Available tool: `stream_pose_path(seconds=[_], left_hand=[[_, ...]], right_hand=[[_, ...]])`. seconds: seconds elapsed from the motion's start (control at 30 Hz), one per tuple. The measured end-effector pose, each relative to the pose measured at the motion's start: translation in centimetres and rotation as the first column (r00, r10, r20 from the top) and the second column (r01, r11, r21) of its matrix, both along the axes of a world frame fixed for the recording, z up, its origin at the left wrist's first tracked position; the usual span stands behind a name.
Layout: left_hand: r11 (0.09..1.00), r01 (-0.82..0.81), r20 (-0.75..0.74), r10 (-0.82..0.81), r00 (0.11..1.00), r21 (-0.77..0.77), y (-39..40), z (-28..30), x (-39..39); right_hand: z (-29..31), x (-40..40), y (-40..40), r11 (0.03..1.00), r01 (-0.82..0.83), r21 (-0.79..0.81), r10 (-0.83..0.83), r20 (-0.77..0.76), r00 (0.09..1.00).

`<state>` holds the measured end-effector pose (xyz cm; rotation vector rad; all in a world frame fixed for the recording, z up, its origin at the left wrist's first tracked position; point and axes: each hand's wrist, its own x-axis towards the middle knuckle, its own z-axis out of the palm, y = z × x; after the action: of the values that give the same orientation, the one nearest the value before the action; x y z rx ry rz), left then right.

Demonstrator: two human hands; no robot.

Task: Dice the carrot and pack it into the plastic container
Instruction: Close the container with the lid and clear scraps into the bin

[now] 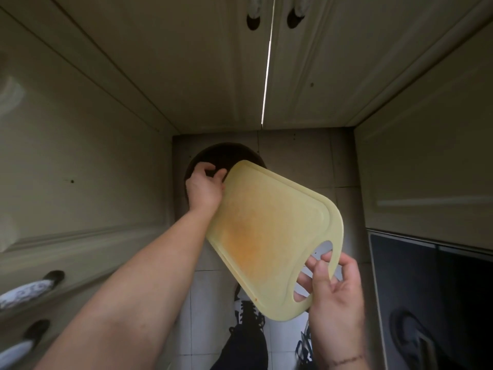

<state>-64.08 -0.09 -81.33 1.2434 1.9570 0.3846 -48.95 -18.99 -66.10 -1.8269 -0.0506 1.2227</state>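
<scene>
My right hand (330, 287) pinches the handle slot of the yellow cutting board (269, 231), tilted down toward the dark round bin (210, 156) on the floor, while my left hand (204, 186) curls at the board's far edge, fingers bent over the bin — whether it grips anything I can't tell. To do this well I should keep the board's low corner over the bin's mouth and sweep scraps downward. No carrot or plastic container shows here — only an orange stain on the board — and I can read no writing or brand.
</scene>
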Motion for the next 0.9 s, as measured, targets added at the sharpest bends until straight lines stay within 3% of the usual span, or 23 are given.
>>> stream_pose_path(seconds=[0.17,0.37,0.47,0.53,0.6,0.7,0.83,0.9], left_hand=[[0.995,0.043,-0.074,-0.049,0.996,-0.086,-0.4,0.6,-0.6],[0.964,0.186,-0.057,-0.200,0.978,-0.188,-1.9,0.6,-0.7],[0.956,0.025,-0.008,-0.029,1.000,-0.292,-2.3,2.8,-1.0],[0.945,-0.132,0.113,0.172,0.979,-0.300,-2.3,5.9,-1.7],[0.958,-0.174,0.158,0.213,0.964,-0.229,-2.0,10.1,-2.4],[0.988,-0.096,0.173,0.116,0.978,-0.119,-1.9,18.1,-2.0],[1.000,0.010,0.194,-0.008,0.981,-0.008,-2.4,28.9,0.4],[0.991,0.130,0.227,-0.136,0.964,0.041,-3.5,34.3,4.1]], right_hand=[[-0.2,-0.8,0.1,1.000,-0.001,0.010,0.000,0.011,1.000],[0.0,-0.5,-0.1,0.999,0.018,0.050,-0.019,0.011,1.000],[1.1,0.4,-0.3,0.991,0.099,0.087,-0.101,0.019,0.995],[2.9,1.1,-0.4,0.986,0.134,0.103,-0.135,0.009,0.991],[5.3,2.0,-0.3,0.980,0.151,0.132,-0.151,-0.010,0.989],[10.4,4.1,-0.7,0.983,0.122,0.134,-0.129,0.046,0.991],[19.1,7.2,-3.4,0.990,-0.134,0.033,0.123,0.224,0.967],[24.1,10.1,-6.8,0.991,-0.134,0.010,0.126,0.278,0.952]])
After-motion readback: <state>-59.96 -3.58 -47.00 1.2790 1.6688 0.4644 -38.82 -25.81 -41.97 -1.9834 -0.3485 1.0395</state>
